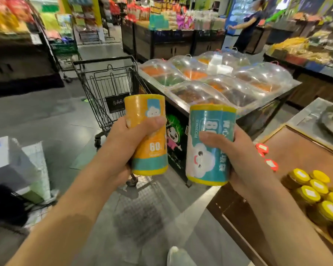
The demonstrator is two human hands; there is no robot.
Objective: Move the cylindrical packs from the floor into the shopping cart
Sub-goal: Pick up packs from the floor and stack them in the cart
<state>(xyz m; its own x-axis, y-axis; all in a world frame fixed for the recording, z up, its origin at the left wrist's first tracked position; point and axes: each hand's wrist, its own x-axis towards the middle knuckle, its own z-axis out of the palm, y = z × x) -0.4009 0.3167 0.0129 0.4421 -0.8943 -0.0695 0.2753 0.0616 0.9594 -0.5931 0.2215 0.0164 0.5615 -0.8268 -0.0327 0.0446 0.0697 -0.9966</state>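
Here, curled fingers grip an orange pack (149, 134) and a teal, cloud-printed pack (210, 144)

Orange pack (147, 131) with a teal band; teal pack (210, 144) with yellow ends and a white cloud.

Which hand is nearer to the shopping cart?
Left. The left hand, gripping the orange pack, overlaps the shopping cart; the right hand, with the teal pack, is off to its right.

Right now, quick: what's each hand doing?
Left hand: closed around the orange pack, held upright.
Right hand: closed around the teal pack, held upright.
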